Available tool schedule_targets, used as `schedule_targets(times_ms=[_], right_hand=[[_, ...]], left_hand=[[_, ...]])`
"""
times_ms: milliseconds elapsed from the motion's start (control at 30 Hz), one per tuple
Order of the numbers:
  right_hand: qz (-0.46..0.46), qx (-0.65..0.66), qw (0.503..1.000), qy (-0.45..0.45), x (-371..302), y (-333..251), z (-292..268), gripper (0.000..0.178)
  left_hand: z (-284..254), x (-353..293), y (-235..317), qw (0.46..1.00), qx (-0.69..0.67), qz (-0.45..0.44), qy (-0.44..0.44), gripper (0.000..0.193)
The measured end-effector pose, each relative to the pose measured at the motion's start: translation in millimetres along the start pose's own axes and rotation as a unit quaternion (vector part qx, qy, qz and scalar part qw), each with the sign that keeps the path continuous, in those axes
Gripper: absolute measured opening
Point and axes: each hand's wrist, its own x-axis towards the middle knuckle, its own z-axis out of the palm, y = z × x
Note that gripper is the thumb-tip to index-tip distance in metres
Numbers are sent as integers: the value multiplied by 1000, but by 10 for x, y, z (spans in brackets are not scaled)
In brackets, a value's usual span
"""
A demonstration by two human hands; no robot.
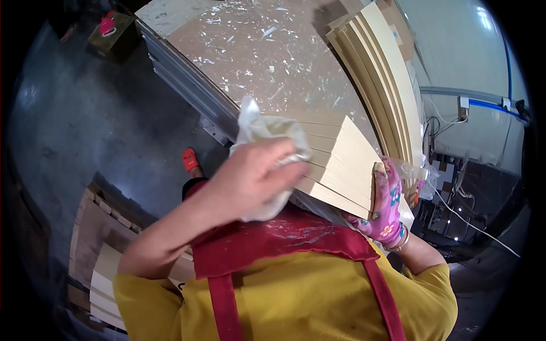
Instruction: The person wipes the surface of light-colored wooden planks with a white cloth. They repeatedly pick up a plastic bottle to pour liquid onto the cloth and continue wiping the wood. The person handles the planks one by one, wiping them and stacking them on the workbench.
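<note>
My bare left hand point(250, 173), slightly blurred, is closed around a crumpled white cloth point(250, 122). The cloth rests against the left end of a stack of several pale wooden boards point(350, 165), at the near edge of the worktable. My right hand point(389, 202) wears a pink flowered glove and grips the boards at their right end. Part of its fingers is hidden behind the stack.
The brown worktable point(273, 57) is spotted with white paint. Long pale strips point(381, 74) lie stacked along its right side. More boards point(105, 278) stand at the lower left. A box point(116, 40) with a red object on it sits on the floor, far left.
</note>
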Motion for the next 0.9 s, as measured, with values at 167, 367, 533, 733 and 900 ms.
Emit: schedule_targets(times_ms=[167, 367, 533, 733, 900], right_hand=[[13, -4, 1000, 0, 5, -21, -5, 105], [7, -4, 1000, 1, -20, 1, -7, 104], [9, -8, 1000, 3, 6, -17, -12, 104], [11, -9, 1000, 1, 41, -18, -23, 105], [1, -5, 1000, -2, -13, 18, -3, 103]], left_hand=[[-183, 27, 70, 978, -86, -171, -82, 30], [-275, 101, -36, 960, -70, -252, -102, 35], [-289, 105, 213, 963, -60, -211, -157, 36], [-329, 111, -7, 954, -94, -249, -134, 33], [-319, 138, 162, 957, -80, -211, -182, 35]])
